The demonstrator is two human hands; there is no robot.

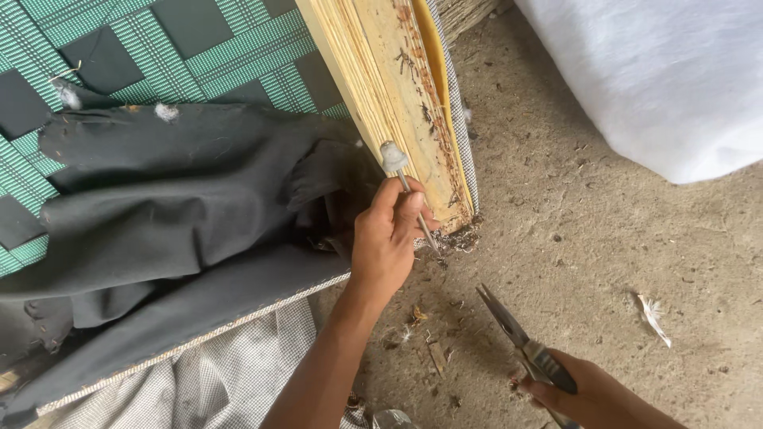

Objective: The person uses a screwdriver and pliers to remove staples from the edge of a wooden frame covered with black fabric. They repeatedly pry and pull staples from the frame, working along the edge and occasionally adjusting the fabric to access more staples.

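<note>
On wood frame, left hand gripping screwdriver

Pliers' handles (palm-hidden), frame-cropped

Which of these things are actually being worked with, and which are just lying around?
In use:
left hand holding a thin metal tool
right hand holding pliers
wooden frame edge
black cloth

Lying about:
white sheet
feather
checked fabric
</note>
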